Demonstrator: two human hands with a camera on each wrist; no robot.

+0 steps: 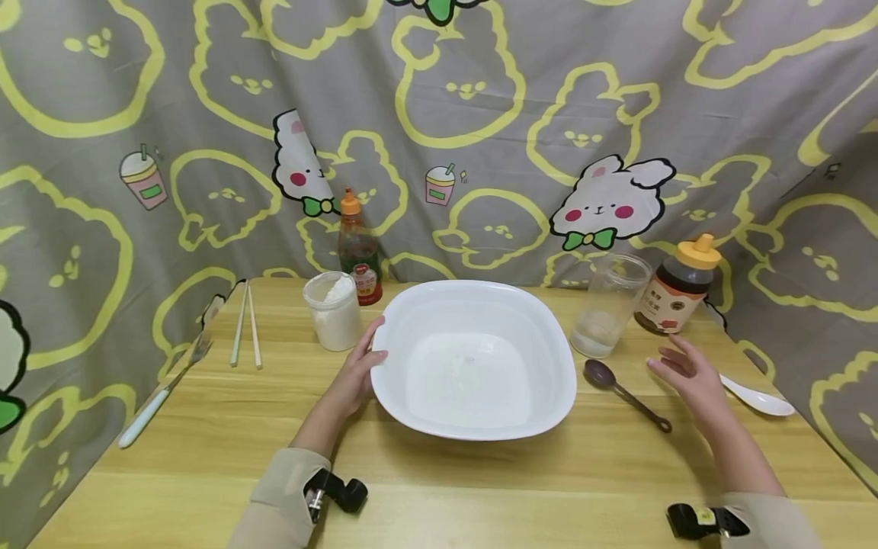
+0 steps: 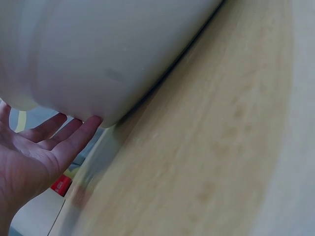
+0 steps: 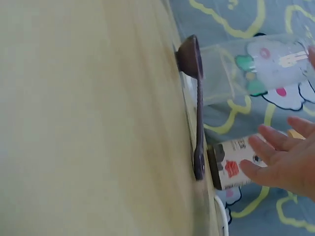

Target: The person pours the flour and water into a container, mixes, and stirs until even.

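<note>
A white basin (image 1: 473, 427) stands in the middle of the table. My left hand (image 1: 358, 374) holds its left side, the thumb over the rim and the fingertips against the outer wall, as the left wrist view shows. My right hand (image 1: 696, 381) hovers at the right with spread fingers, holding nothing. Close to it lie a dark brown spoon (image 1: 631, 396) and a white spoon (image 1: 761, 398). Behind these stand a clear cup (image 1: 607, 313) with a little clear liquid and a yellow-capped bottle (image 1: 675, 293) of dark sauce.
Left of the basin stand a jar of white powder (image 1: 334, 316) and an orange-capped sauce bottle (image 1: 360, 263). Farther left lie a pair of chopsticks (image 1: 247, 328) and a fork (image 1: 165, 393) with a pale handle. A patterned curtain (image 1: 473, 221) hangs behind the table.
</note>
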